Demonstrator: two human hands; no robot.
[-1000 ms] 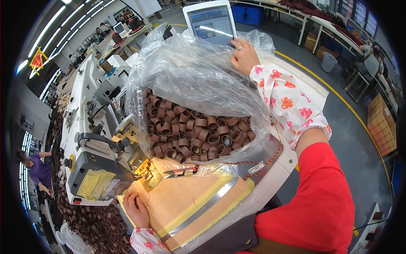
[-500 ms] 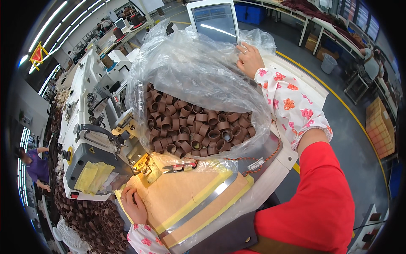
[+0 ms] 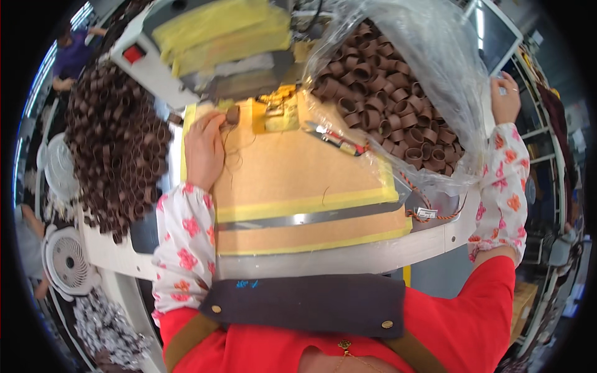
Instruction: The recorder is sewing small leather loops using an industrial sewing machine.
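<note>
My left hand (image 3: 205,151) rests on the tan work board (image 3: 280,168), its fingertips pinched on a small brown ring (image 3: 232,115) with loose threads trailing from it. Just right of it are the brass-coloured foot and plate of a sewing machine (image 3: 280,115). My right hand (image 3: 505,101) is raised at the far right, beside the lower corner of a screen (image 3: 494,34) and the edge of a clear plastic bag (image 3: 457,68). Its fingers are somewhat bent and apart, with nothing seen in them. Many brown rings (image 3: 404,109) fill the bag. Thread snips (image 3: 339,140) lie between bag and board.
A large heap of brown rings (image 3: 115,146) covers the left side of the table. The machine head (image 3: 221,37), patched with yellow tape, overhangs the board. A twisted cord (image 3: 429,208) runs below the bag. A white fan (image 3: 68,261) stands at lower left; a person in purple (image 3: 73,55) is beyond.
The view has turned, bringing the board and my left hand nearer the middle. A brown ring now shows at my left fingertips. My right hand appears lower on the screen's edge.
</note>
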